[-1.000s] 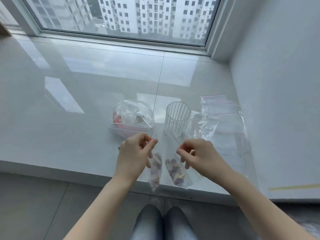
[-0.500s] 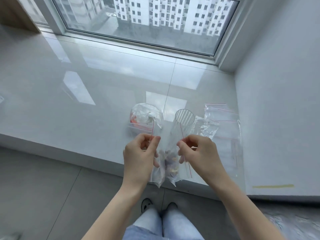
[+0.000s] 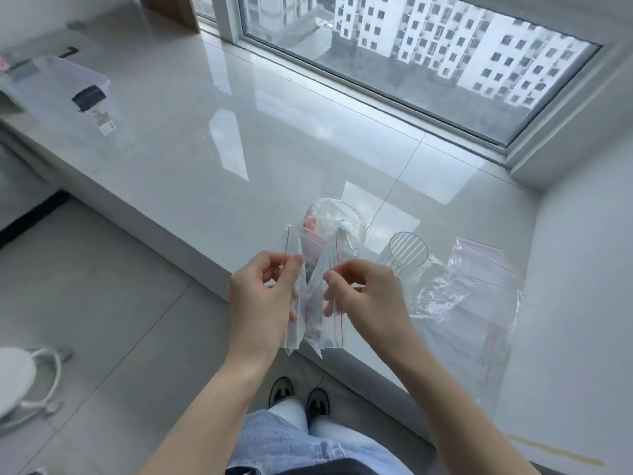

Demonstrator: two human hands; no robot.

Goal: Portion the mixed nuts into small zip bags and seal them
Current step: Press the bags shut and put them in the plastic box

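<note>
I hold two small clear zip bags with red seal lines up in front of me, over the sill's front edge. My left hand (image 3: 265, 289) pinches the left zip bag (image 3: 294, 323) near its top. My right hand (image 3: 363, 293) pinches the right zip bag (image 3: 325, 303), which has a few nuts low inside. Behind them on the sill stands a round clear container (image 3: 337, 224) with a crumpled plastic bag and something red in it. A ribbed clear cup (image 3: 407, 252) stands to its right.
A pile of empty zip bags (image 3: 479, 286) lies on the glossy white sill (image 3: 239, 149) by the right wall. A clear box (image 3: 58, 87) sits at the far left. A white stool (image 3: 13, 382) stands on the floor at lower left. My feet are below the sill edge.
The view has swung left and pulled back. Both hands have raised the two bags higher and turned them, so the bag tops now stand above my fingers.
</note>
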